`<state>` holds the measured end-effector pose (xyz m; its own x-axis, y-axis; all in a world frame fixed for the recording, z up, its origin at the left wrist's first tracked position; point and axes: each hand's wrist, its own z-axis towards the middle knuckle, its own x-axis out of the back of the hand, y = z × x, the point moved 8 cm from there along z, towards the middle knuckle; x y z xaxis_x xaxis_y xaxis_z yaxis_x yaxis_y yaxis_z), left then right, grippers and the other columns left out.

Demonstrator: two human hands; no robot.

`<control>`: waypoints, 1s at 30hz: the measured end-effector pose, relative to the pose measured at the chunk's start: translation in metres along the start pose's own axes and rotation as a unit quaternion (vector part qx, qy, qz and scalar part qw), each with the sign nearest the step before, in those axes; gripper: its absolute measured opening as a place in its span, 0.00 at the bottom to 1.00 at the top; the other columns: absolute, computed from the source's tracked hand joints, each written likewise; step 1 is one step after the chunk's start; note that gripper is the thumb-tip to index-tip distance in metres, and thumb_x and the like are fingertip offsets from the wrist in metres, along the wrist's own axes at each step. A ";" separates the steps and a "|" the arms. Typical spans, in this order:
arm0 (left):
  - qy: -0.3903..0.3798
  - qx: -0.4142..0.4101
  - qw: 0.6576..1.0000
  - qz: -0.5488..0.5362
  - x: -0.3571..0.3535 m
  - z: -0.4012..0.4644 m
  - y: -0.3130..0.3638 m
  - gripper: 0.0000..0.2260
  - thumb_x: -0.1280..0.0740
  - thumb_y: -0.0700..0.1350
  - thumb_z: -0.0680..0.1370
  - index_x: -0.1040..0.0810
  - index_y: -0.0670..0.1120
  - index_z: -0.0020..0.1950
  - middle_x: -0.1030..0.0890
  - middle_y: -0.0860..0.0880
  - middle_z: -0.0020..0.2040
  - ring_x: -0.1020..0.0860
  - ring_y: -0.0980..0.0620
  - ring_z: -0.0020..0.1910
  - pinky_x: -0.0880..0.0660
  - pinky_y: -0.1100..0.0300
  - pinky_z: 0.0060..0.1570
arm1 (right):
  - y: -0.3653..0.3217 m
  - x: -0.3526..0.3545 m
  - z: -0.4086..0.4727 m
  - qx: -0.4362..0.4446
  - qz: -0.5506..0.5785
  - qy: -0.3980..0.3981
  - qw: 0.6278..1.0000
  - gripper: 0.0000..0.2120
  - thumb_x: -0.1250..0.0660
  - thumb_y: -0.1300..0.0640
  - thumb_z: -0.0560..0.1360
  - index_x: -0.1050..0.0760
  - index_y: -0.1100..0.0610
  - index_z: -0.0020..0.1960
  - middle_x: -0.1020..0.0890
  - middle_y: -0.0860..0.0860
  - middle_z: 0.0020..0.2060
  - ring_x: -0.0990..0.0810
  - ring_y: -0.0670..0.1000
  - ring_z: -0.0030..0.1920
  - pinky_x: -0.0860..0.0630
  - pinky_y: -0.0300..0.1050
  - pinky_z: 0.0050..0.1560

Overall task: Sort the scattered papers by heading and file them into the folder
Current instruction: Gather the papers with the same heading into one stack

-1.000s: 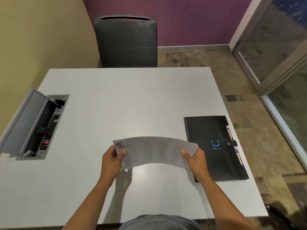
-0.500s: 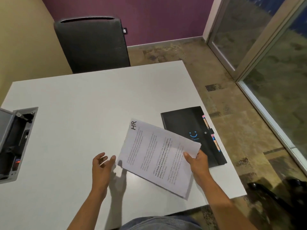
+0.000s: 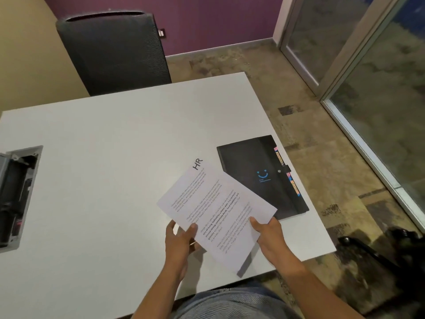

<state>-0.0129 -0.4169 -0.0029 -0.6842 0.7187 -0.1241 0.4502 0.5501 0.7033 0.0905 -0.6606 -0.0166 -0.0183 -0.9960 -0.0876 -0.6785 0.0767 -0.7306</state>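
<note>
The closed black plastic folder with coloured side tabs point(image 3: 259, 176) lies on the white worktop point(image 3: 103, 157), just beyond the right hand point(image 3: 269, 236). That hand and the left hand point(image 3: 181, 238) both pinch the white printed sheets headed HR point(image 3: 213, 210), whose long axis runs diagonally, their far edge overlapping the folder's corner.

White table point(image 3: 110, 157), matte top. Cable box point(image 3: 16, 194) recessed in its left side, grey lid flipped open, dark sockets and wiring inside. Black mesh-back chair point(image 3: 112, 51) pushed up to the far edge. Purple wall point(image 3: 207, 17) behind, beige wall point(image 3: 20, 54) on the left. Glass partition point(image 3: 368, 72) with metal frame on the right, mottled brown carpet point(image 3: 264, 72) below.
</note>
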 end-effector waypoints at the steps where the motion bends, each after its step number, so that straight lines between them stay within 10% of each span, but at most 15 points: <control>1: 0.010 -0.015 1.000 0.013 0.005 -0.001 0.002 0.26 0.29 0.41 0.76 0.35 0.50 0.71 0.17 0.46 0.57 0.17 0.46 0.51 0.20 0.52 0.43 | 0.003 -0.005 -0.004 -0.002 0.000 -0.008 1.000 0.17 0.32 0.66 0.77 0.26 0.56 0.64 0.18 0.55 0.58 0.20 0.57 0.59 0.21 0.58 0.58; 17: -0.075 -0.117 0.983 0.122 0.018 -0.007 0.042 0.22 0.32 0.40 0.78 0.31 0.56 0.69 0.16 0.51 0.53 0.15 0.49 0.46 0.18 0.53 0.40 | -0.005 0.015 -0.051 0.026 -0.158 0.028 0.987 0.11 0.29 0.60 0.76 0.25 0.53 0.57 0.18 0.48 0.53 0.18 0.49 0.52 0.19 0.42 0.39; 30: -0.071 -0.087 0.980 0.167 -0.011 -0.001 0.022 0.15 0.29 0.44 0.77 0.27 0.52 0.62 0.14 0.49 0.48 0.15 0.45 0.44 0.20 0.43 0.43 | -0.010 0.041 -0.005 -0.004 -0.343 -0.089 0.935 0.07 0.30 0.56 0.77 0.25 0.55 0.54 0.18 0.49 0.53 0.19 0.50 0.54 0.20 0.47 0.56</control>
<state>0.0037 -0.4132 0.0142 -0.4236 0.9047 0.0457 0.5228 0.2030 0.8279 0.0924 -0.7027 -0.0096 0.5457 -0.7871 0.2875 -0.4911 -0.5784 -0.6514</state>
